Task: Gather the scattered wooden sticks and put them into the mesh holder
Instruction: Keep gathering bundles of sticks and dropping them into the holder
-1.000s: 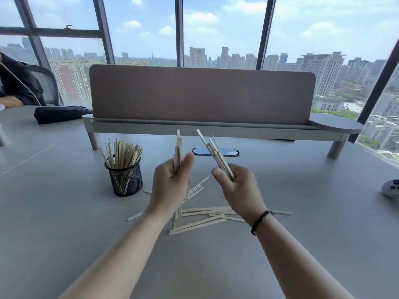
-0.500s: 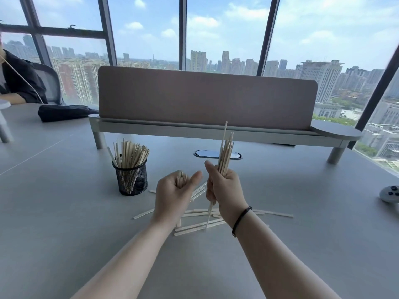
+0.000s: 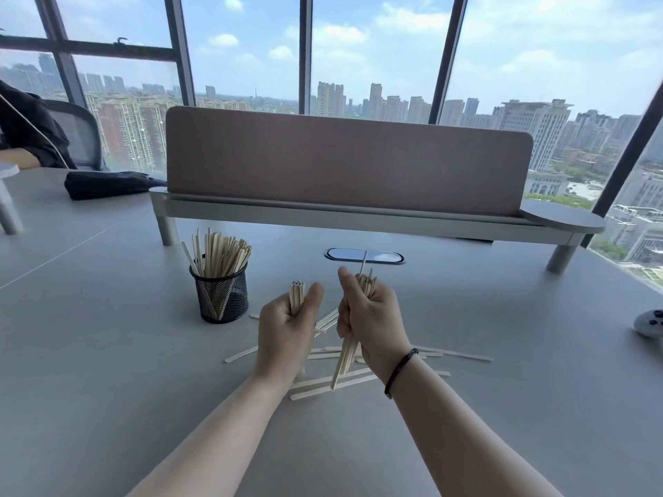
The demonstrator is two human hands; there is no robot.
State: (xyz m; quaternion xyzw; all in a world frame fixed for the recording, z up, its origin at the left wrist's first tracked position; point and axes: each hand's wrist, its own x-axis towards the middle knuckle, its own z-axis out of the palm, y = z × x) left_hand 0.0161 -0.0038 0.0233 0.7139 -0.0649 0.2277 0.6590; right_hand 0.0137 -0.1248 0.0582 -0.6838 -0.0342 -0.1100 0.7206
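Sticks [image 3: 349,347] now stand upright, squared in the right hand [image 3: 369,317], left hand [image 3: 287,328] gripping another bundle [image 3: 296,294], ready for the holder [image 3: 220,292].

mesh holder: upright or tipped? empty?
Upright and not empty. The mesh holder stands on its base on the table, left of the left hand, with a fan of sticks rising from its mouth.

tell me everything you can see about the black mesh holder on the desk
The mesh holder is a small round cup of black wire mesh with a solid dark rim. It stands upright on the grey desk, left of both hands and touched by neither. It is packed with pale wooden sticks that fan out above its rim, their lower ends showing through the mesh. More sticks lie loose to its right.
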